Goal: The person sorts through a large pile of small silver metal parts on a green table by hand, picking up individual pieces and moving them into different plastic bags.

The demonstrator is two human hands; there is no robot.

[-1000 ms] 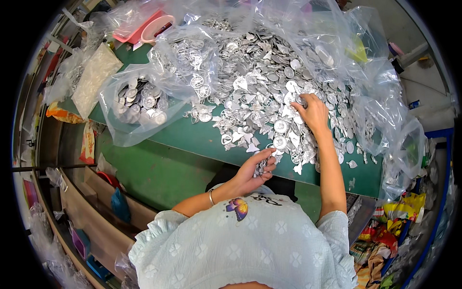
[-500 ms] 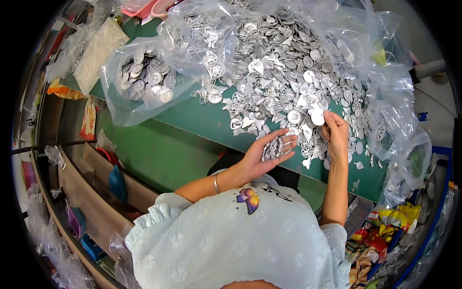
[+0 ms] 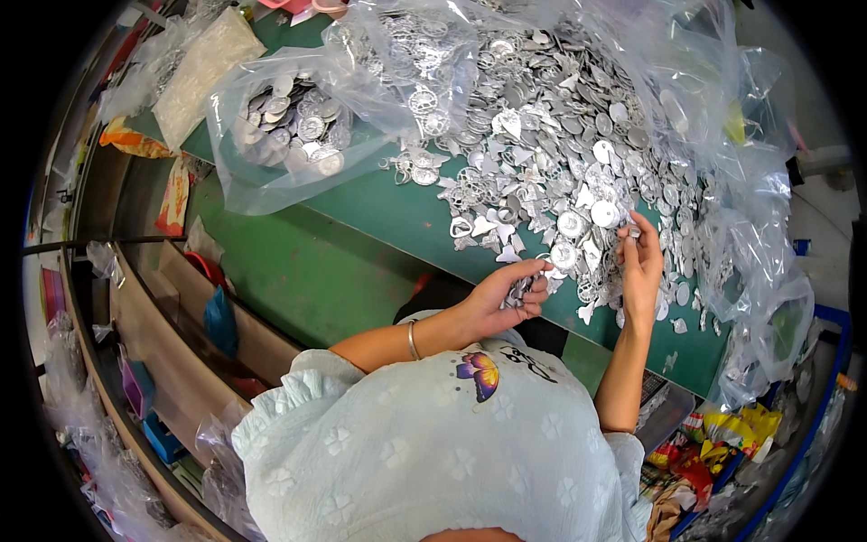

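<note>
My left hand (image 3: 513,296) is curled around a clutch of small silver-grey metal charms (image 3: 518,291), held low over the front edge of the table. My right hand (image 3: 640,257) is at the near right side of a big heap of similar charms (image 3: 542,135). Its thumb and forefinger close on a small silvery charm (image 3: 634,232), mostly hidden by the fingers. Just left of those fingertips, a bright round disc (image 3: 604,214) lies on the heap. Hearts, rings and coin-like discs show among the pieces.
A clear plastic bag (image 3: 262,185) with round metal discs stands left on the green table (image 3: 361,190). More clear plastic (image 3: 759,235) borders the heap on the right. Brown shelving (image 3: 181,334) is at lower left; a blue-edged bin (image 3: 817,397) with colourful wrappers is at lower right.
My left fingers have curled inward over the charms. My right fingertips have moved off the bright round disc and now pinch a smaller piece. The whole view has shifted slightly.
</note>
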